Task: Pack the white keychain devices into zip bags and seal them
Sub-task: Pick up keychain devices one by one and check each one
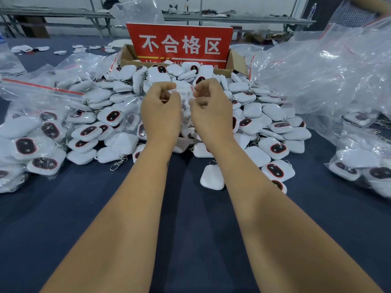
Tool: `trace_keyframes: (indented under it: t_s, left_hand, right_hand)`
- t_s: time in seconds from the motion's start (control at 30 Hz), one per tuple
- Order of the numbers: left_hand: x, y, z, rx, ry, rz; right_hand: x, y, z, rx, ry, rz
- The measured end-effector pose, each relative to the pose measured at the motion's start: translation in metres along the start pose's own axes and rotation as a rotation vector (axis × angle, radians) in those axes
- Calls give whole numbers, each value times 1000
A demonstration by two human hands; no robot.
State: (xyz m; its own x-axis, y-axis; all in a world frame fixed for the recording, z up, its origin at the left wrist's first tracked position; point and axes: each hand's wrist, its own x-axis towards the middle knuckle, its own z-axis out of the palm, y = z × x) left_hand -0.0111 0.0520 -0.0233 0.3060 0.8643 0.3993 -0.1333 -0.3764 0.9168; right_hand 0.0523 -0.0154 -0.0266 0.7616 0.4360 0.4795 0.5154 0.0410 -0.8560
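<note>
Clear plastic of a small zip bag (186, 102), a white device seemingly inside, is pinched at its top by both hands, left hand (161, 111) and right hand (211, 112), above the device pile (264, 123), probably to seal it.

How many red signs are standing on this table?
1: the red sign stands in a cardboard box behind the pile of white keychains. Others may be hidden.

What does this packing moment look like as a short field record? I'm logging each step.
left hand: pinches zip bag's top edge
right hand: pinches same edge
zip bag: clear, held over the pile, contents unclear
loose keychain devices: heaped on dark table
filled bags: left side
red sign: behind pile
</note>
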Motion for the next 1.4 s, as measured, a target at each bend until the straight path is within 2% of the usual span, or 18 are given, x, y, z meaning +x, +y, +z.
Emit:
trace_keyframes:
  t_s: [0.1,0.17,0.3,0.47,0.63,0.9,0.97,1.17,1.27,1.4]
  left_hand:
    - [5,-1,-2,-89,109,-111]
    - [7,1,-5,-186,226,-149]
    - [8,14,-10,-299,408,-13]
    - [5,29,-12,-359,456,193]
    - [5,28,-13,-283,363,217]
    - [7,-2,2,-75,-180,-115]
    - [8,-9,3,-6,-243,-156]
    - [14,-15,-1,15,-166,-176]
    - [16,-16,-4,13,-76,-169]
    - [19,-19,-9,2,9,-167]
  right_hand:
    - [2,0,-7,-103,132,10]
    - [4,5,-12,-290,163,12]
    - [7,12,-15,-650,27,35]
    - [3,9,-11,-740,-107,-62]
    - [-1,6,-9,-714,-286,-142]
    - [-5,2,-6,-839,-560,-88]
    - [-3,4,-7,-841,-595,-90]
    - [2,8,-10,-806,-527,-112]
    - [-3,4,-11,-733,-566,-104]
    - [-6,5,-10,-673,-628,-225]
